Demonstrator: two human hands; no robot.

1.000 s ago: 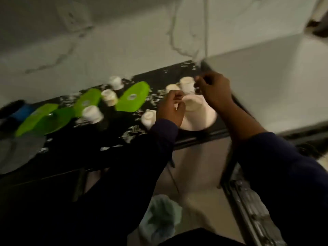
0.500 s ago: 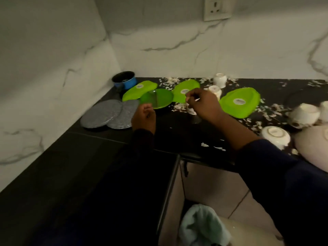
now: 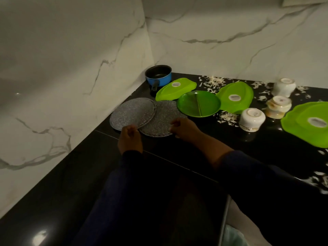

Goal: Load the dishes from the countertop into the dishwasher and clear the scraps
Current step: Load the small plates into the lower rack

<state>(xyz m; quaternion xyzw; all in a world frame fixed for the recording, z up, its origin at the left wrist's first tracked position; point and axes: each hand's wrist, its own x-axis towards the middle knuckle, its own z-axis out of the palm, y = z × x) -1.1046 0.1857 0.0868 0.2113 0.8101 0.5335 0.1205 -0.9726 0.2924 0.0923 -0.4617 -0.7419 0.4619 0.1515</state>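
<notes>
Item: two grey speckled plates (image 3: 142,115), round, flat, overlapping, lying near the corner of the black surface (image 3: 88,174). Left hand (image 3: 130,137), fingers curled, pinches the near rim of the left plate. Right hand (image 3: 184,128) has fingertips at the near edge of the right plate; whether it has a hold cannot be told. Handling, judged: thin, stiff, fairly light, possibly breakable; low rims leave little to catch, so lift by the near edge. Adjacent: green plates (image 3: 198,103), upturned white cups (image 3: 252,118), blue saucepan (image 3: 158,75), scattered scraps (image 3: 229,118).

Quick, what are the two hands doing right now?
Left hand: fingers curled at the left grey plate's near edge; grip cannot be told.
Right hand: fingers pinching the right grey plate's edge.
</notes>
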